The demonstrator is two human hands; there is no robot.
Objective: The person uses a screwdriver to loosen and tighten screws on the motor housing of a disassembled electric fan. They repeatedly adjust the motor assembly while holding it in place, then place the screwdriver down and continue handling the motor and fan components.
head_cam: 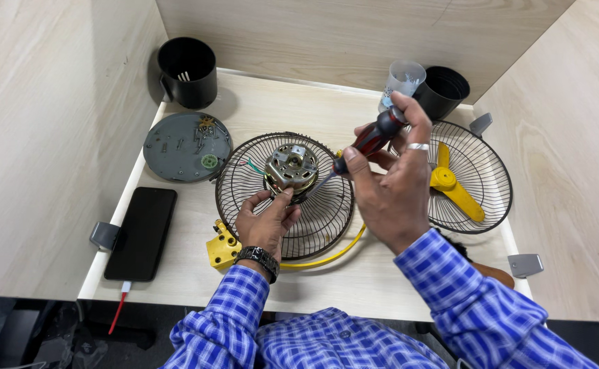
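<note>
A metal fan motor sits in the middle of a dark wire fan guard lying flat on the table. My left hand grips the lower edge of the motor, thumb on its rim. My right hand holds a red and black screwdriver, whose shaft slants down left with the tip at the motor's right side. A ring shows on this hand.
A second wire guard with a yellow fan blade lies at the right. A grey round cover holding several screws, a black phone, two black cups, a clear cup and a yellow part surround the work.
</note>
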